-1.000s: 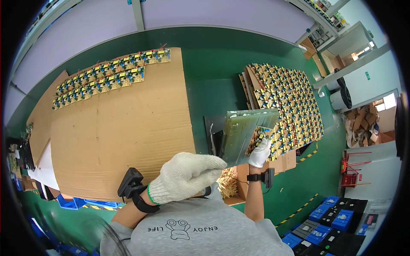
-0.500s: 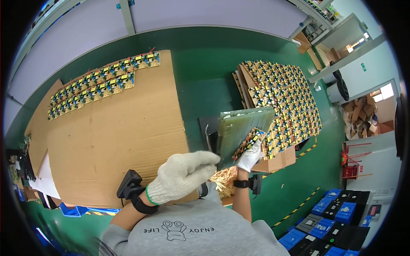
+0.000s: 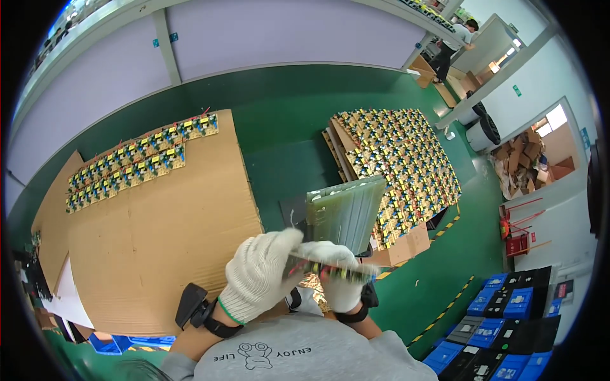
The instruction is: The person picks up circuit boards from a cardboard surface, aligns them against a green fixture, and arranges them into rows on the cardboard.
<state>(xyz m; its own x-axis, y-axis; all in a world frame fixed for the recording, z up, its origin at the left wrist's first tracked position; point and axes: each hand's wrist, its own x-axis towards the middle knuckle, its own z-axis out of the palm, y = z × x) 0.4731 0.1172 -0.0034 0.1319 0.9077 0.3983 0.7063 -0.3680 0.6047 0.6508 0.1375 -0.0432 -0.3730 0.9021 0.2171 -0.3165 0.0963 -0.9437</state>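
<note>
In front of my chest is a strip of circuit boards [image 3: 343, 273], blurred by motion, with small components along it. My right hand [image 3: 343, 295], in a white glove, grips the strip around its middle. My left hand [image 3: 257, 273], in a knitted glove with a green cuff, is closed at the strip's left end; its fingertips are blurred. A thin wire [image 3: 292, 219] sticks up above the left fingers. Just beyond both hands stands an upright greenish translucent panel [image 3: 343, 213].
At left, a large cardboard sheet [image 3: 184, 235] bears two rows of circuit board strips [image 3: 127, 165]. A layered stack of boards [image 3: 406, 165] stands at right on cardboard. Blue and black crates [image 3: 489, 324] are at lower right. A person [image 3: 451, 51] stands far off near a doorway.
My right hand has brought the circuit board strip from beside the panel in toward my chest. My left hand has met it there and closed at its end. The view has shifted.
</note>
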